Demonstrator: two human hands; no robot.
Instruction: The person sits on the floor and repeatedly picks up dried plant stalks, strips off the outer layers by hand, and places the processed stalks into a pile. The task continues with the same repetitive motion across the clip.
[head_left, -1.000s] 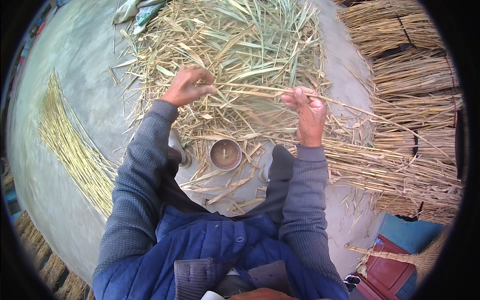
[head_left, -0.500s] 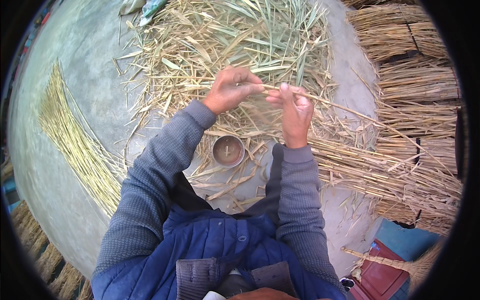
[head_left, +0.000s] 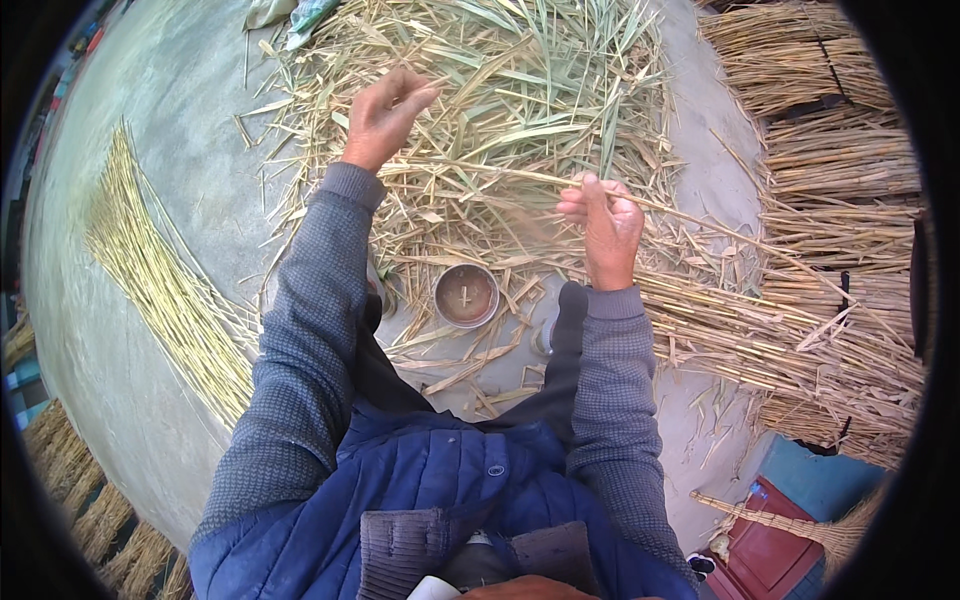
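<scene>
A long thin reed stalk (head_left: 690, 214) runs between the thumb and fingers of my right hand (head_left: 610, 228), one end reaching left over the loose leaves and the other slanting off to the right. My left hand (head_left: 383, 117) is raised over the far left of the leaf pile, thumb and fingers pinched together. Whatever lies in that pinch, if anything, is too small to make out. Beneath both hands spreads a pile of stripped reed leaves (head_left: 500, 100), dry tan mixed with green. A small round metal bowl (head_left: 449, 296) with a little piece inside stands between my feet.
A fan of pale, slender stalks (head_left: 170, 290) lies on the concrete floor (head_left: 200, 150) at left. More unstripped reeds (head_left: 740, 335) extend rightward, near tied bundles (head_left: 835, 160) stacked along the right side. At lower right are a broom (head_left: 775, 523) and a dark red panel (head_left: 765, 555).
My left hand has come away from the stalk, moving up and left. My right hand keeps its hold on the stalk, nearly in place.
</scene>
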